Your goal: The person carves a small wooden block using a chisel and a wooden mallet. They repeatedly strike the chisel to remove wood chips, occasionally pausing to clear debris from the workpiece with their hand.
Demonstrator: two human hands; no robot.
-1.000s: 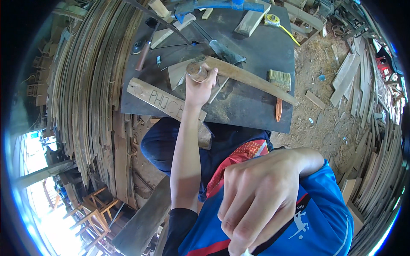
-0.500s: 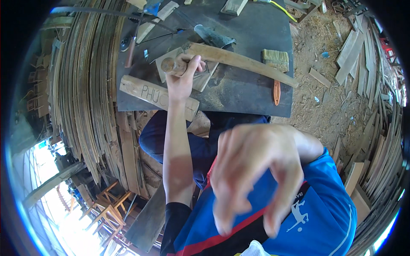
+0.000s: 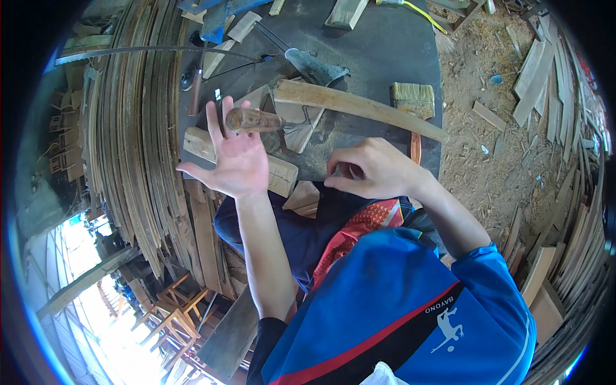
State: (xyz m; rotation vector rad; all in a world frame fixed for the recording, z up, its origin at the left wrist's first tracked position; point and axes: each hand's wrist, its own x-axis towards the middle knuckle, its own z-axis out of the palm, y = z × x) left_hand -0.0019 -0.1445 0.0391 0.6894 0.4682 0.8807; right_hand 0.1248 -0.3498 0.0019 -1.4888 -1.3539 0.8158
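Note:
My left hand [image 3: 241, 163] is palm up over the near left of the dark table, its fingers spread. Across those fingers lies the thick wooden handle [image 3: 260, 120] of a tool whose thin metal shank points right; its far end is hard to make out over the small wood piece [image 3: 299, 140] behind it. Curled loosely at the table's near edge, my right hand [image 3: 380, 168] has thumb and forefinger a little apart, with nothing visible between them. Under my left wrist sits a wooden block [image 3: 277, 173] with dark marks. A long curved wooden piece [image 3: 359, 102] stretches beyond both hands.
A wide brush [image 3: 414, 96] lies at the table's right side. Farther back are a grey metal blade-like piece [image 3: 314, 66], a wood block [image 3: 348, 11] and a bow-shaped saw [image 3: 138, 50]. Stacked boards [image 3: 128, 128] stand left; wood scraps and shavings cover the floor right.
My left hand has gone from gripping the wooden handle to spread fingers, palm up. My right hand has moved from close to my chest out to the table's near edge.

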